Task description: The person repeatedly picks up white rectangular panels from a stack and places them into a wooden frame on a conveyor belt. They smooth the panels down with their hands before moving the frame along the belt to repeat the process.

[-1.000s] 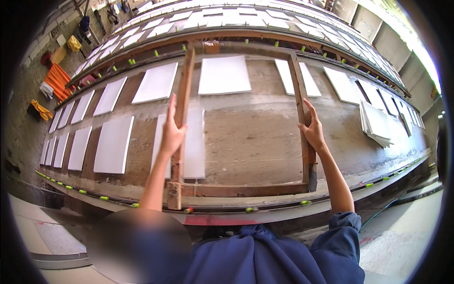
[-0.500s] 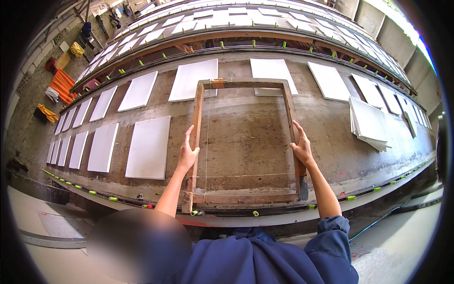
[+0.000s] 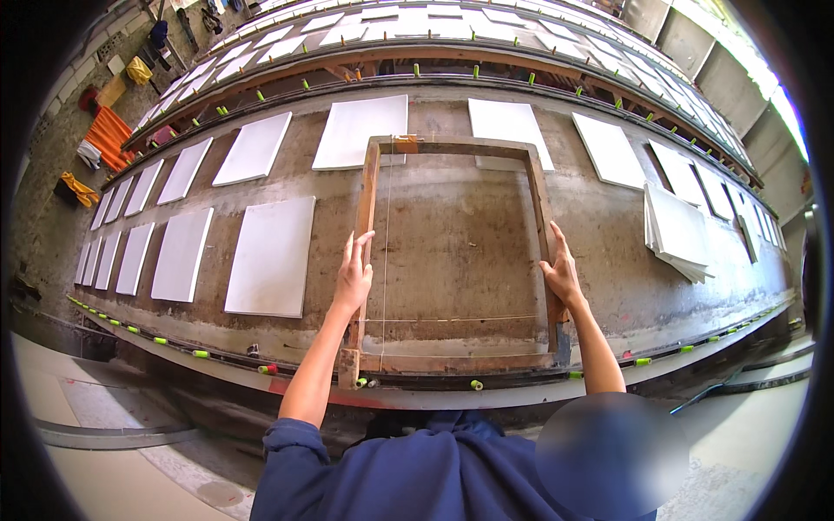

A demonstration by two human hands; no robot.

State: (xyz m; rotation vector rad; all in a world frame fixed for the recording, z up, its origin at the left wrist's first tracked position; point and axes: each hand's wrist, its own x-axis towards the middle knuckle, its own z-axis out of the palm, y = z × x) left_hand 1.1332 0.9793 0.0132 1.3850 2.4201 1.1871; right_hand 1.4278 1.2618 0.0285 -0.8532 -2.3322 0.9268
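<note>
While the left hand (image 3: 354, 271) and right hand (image 3: 561, 271) clasp opposite sides of a wooden frame (image 3: 460, 362) at the table's (image 3: 612, 239) near edge, I'd judge it's being positioned; shifting it calls for even guidance. White sheets (image 3: 360, 130) lie beyond.

We understand this place to be a workshop: we see a long, stained work table (image 3: 599, 260) with white sheets (image 3: 271, 256) laid in rows, small green pieces (image 3: 201, 353) along its edge, further tables (image 3: 382, 56) of the same kind behind, a rough block wall (image 3: 74, 76), and a large wooden frame (image 3: 368, 191).
</note>
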